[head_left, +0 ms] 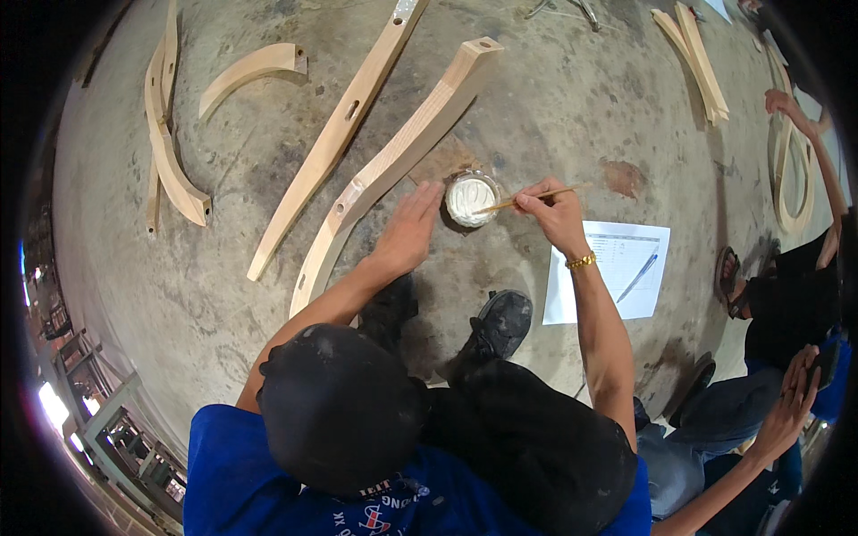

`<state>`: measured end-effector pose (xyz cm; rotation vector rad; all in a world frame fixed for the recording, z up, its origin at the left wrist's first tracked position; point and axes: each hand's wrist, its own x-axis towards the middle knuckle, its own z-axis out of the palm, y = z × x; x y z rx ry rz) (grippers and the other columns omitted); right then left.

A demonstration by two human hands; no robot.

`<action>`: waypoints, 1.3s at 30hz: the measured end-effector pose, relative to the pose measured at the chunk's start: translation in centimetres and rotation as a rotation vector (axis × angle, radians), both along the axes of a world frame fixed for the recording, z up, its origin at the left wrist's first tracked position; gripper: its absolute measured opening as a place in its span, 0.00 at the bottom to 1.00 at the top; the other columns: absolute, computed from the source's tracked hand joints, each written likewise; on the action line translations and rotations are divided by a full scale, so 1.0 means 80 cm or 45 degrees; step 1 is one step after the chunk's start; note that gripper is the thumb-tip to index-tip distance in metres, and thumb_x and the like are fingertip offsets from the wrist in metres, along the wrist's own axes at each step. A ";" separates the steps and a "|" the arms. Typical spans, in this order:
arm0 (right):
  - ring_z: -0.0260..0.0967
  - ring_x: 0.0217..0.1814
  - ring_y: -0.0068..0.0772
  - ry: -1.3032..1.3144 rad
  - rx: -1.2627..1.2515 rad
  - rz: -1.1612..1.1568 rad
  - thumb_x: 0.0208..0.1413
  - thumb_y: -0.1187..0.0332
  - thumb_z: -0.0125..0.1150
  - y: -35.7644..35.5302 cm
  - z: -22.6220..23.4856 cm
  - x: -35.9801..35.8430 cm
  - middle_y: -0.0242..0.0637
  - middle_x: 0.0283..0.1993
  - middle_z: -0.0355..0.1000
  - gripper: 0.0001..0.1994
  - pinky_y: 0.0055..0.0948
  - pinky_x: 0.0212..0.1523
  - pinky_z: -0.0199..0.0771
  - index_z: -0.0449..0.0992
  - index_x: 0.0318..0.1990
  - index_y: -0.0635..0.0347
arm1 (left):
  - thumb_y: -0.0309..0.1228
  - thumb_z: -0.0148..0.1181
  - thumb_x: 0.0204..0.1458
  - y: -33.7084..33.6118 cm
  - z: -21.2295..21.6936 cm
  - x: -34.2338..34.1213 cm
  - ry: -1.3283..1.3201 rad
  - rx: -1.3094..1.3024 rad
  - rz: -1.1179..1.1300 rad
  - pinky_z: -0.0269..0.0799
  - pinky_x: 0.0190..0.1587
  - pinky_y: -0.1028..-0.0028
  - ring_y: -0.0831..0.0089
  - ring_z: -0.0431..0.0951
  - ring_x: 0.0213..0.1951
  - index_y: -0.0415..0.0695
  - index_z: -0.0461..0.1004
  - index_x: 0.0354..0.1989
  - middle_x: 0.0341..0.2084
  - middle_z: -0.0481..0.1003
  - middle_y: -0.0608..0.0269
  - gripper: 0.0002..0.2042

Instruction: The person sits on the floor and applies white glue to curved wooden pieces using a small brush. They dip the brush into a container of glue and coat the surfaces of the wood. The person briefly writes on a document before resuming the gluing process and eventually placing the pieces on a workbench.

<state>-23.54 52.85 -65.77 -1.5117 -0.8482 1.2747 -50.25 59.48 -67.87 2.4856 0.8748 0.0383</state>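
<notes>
Pale wood forms two long, curved, crossing pieces (164, 147) lying well to the left of a round tub with a whitish rim (451, 213), which stands on the grey concrete floor just ahead of the person's feet. Nearer that tub, though apart from it, come a short wooden arc (243, 70), a long wooden slat with slots (326, 147) and a thick, bowed wooden beam (416, 134). The person's left hand (411, 229) is held flat just left of the tub, its fingers straight and close together; whether it touches the tub, I cannot tell. Smooth white paste (470, 193) fills the tub. From its right side, the right hand (550, 216) pinches a thin tan stick (565, 189), whose lower end reaches into the paste. Right of the tub and nearer the person lies a white printed sheet (614, 263) with a blue-and-white pen (636, 277) on it. Farther right of the tub are two narrow wooden strips (699, 67), an oval wooden loop (780, 179) and a co-worker's hand (788, 395) holding a dark phone (826, 363).
</notes>
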 end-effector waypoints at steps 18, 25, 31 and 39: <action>0.74 0.34 0.28 -0.132 -0.007 -0.046 0.54 0.74 0.62 -0.003 0.005 0.004 0.41 0.32 0.76 0.05 0.24 0.37 0.75 0.73 0.31 0.67 | 0.25 0.49 0.51 -0.006 0.000 -0.003 0.185 0.062 -0.042 0.42 0.67 0.50 0.58 0.46 0.69 0.36 0.55 0.64 0.68 0.48 0.54 0.28; 0.75 0.34 0.28 -0.084 0.029 -0.078 0.55 0.74 0.61 -0.004 0.008 -0.004 0.42 0.34 0.76 0.05 0.24 0.36 0.76 0.73 0.31 0.67 | 0.25 0.51 0.51 -0.006 -0.001 -0.005 0.202 0.044 -0.043 0.40 0.67 0.51 0.59 0.44 0.70 0.36 0.53 0.65 0.69 0.46 0.55 0.30; 0.74 0.32 0.25 0.048 0.054 -0.175 0.54 0.74 0.63 -0.008 0.012 -0.010 0.40 0.31 0.76 0.06 0.22 0.34 0.76 0.73 0.30 0.66 | 0.25 0.53 0.50 -0.007 -0.002 -0.007 0.188 0.039 -0.033 0.39 0.68 0.51 0.59 0.44 0.70 0.36 0.54 0.64 0.69 0.46 0.55 0.31; 0.75 0.32 0.27 -0.012 0.016 -0.159 0.54 0.74 0.62 -0.019 0.009 -0.011 0.42 0.32 0.76 0.06 0.24 0.35 0.77 0.72 0.31 0.67 | 0.25 0.54 0.49 -0.007 0.001 -0.007 0.159 0.021 -0.040 0.40 0.67 0.50 0.58 0.44 0.70 0.35 0.55 0.64 0.68 0.46 0.55 0.31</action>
